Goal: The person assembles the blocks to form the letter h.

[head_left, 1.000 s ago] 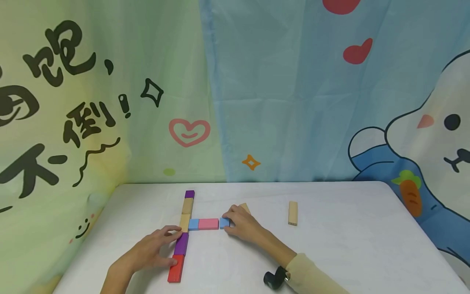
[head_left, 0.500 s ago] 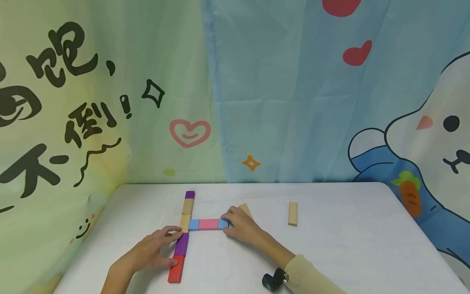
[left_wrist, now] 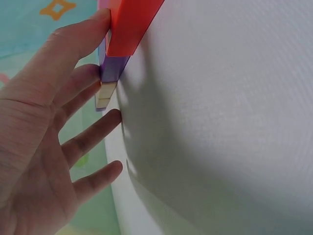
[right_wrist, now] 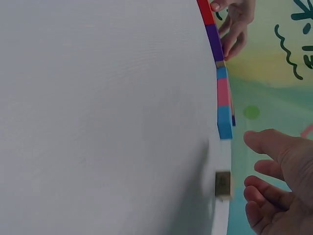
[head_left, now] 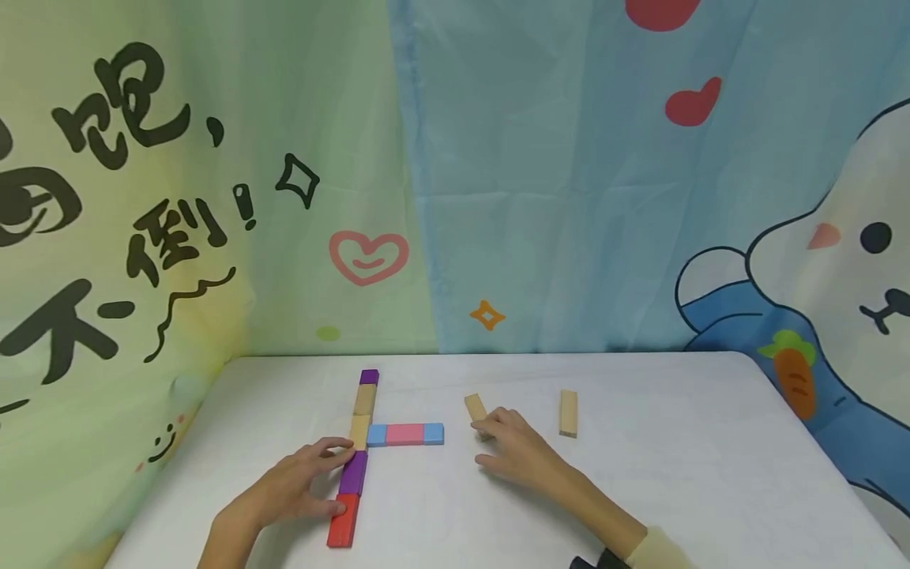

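Note:
A column of wooden blocks runs front to back: a red block (head_left: 343, 528), a purple block (head_left: 353, 474), two natural wood blocks (head_left: 364, 400) and a small purple block (head_left: 369, 377). Branching right from it is a row with a blue block (head_left: 377, 435), a pink block (head_left: 404, 434) and another blue block (head_left: 434, 434). My left hand (head_left: 284, 482) rests at the column, thumb against the red block and other fingers spread near the purple one. Over a slanted wood block (head_left: 475, 406), partly hidden, is my right hand (head_left: 522, 450), thumb and fingers apart, gripping nothing.
Farther right on the white table (head_left: 675, 466) lies another natural wood block (head_left: 568, 413). A printed curtain (head_left: 540, 237) hangs behind the table's back edge. A black device (head_left: 600, 559) is at the right wrist, by the sleeve (head_left: 661, 549).
My right hand pushed the end blue block left against the pink one, then let go and moved right to the slanted wood block. The left hand stayed in place.

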Available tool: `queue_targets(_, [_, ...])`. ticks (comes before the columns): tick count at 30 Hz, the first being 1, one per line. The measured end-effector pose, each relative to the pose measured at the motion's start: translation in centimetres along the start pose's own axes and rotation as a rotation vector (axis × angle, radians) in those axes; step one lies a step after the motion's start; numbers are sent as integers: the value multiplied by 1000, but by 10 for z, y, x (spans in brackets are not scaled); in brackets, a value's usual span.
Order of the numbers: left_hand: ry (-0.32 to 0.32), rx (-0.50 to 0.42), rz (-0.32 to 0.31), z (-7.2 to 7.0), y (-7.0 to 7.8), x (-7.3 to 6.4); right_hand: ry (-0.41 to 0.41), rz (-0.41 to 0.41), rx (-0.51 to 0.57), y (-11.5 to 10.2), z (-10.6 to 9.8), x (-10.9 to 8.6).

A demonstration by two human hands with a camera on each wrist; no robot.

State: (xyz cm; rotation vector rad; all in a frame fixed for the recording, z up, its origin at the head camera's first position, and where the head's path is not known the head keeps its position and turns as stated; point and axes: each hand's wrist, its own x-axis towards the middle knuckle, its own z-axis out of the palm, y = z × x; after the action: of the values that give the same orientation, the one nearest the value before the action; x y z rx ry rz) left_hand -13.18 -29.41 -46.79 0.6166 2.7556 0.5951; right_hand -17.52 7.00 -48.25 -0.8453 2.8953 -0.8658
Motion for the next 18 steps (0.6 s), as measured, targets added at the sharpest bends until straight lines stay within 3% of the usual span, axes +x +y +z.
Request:
queue_targets(5, [-6, 6, 4, 1, 0, 2, 54, 56, -36, 26, -19, -32])
queue_targets(9, [-6, 5, -4, 0, -1, 0, 108, 109, -42, 55, -31, -46])
queue_targets(14, [-2, 11, -1, 0, -1, 0, 166, 128, -44, 96, -46, -49])
queue_targets(18, [7, 21, 7, 1, -1, 0, 165, 165, -36, 119, -54, -45])
